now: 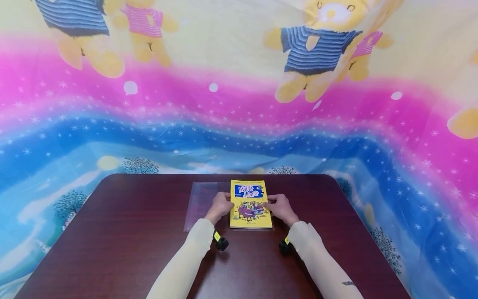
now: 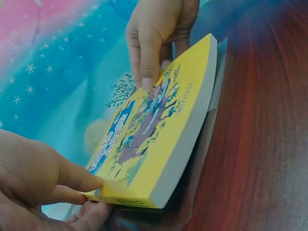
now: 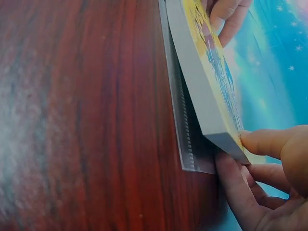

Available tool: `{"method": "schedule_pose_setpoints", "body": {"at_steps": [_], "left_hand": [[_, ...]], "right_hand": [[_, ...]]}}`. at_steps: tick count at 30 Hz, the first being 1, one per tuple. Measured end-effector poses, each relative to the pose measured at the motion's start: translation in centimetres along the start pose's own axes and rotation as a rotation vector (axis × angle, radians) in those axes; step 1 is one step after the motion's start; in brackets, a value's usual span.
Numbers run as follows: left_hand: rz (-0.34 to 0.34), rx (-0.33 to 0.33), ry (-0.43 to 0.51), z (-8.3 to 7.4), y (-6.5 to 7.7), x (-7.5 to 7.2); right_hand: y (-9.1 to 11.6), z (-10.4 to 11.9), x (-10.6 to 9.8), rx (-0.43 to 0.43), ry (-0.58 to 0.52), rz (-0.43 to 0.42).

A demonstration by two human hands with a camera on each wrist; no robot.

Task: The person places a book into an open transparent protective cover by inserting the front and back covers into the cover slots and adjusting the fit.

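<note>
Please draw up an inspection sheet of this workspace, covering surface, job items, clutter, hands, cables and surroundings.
Surface: table, dark reddish-brown, wood-grained.
Job items: yellow book, front cover up, over clear plastic that extends to its left; the right wrist view shows a gap between them.
Clutter: nothing seen.
Hands: left hand and right hand grip the book's opposite sides.
Cables: nothing seen.
Surroundings: cloth printed with bears and snowflakes, behind the table.
</note>
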State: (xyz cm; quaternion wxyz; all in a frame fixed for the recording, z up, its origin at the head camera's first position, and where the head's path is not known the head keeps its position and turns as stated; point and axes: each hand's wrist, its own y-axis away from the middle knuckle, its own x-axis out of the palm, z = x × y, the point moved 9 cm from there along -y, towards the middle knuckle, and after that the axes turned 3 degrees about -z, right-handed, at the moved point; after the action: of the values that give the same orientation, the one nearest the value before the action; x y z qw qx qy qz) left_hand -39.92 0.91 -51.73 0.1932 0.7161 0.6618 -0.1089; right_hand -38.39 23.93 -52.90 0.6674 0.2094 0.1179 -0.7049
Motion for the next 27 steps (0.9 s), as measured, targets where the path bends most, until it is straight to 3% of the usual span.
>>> {"method": "schedule_pose_setpoints", "body": {"at_steps": [11,27], "left_hand": [[0.013,0.062,-0.094,-0.24,0.35,0.41],[-0.002,0.145,-0.098,-0.59,0.60,0.23]], "right_hand": [[0.02,0.66,-0.35,-0.049,0.149,-0.065],[0.19,0.69,-0.48,-0.071,0.155,-0.089]]}}
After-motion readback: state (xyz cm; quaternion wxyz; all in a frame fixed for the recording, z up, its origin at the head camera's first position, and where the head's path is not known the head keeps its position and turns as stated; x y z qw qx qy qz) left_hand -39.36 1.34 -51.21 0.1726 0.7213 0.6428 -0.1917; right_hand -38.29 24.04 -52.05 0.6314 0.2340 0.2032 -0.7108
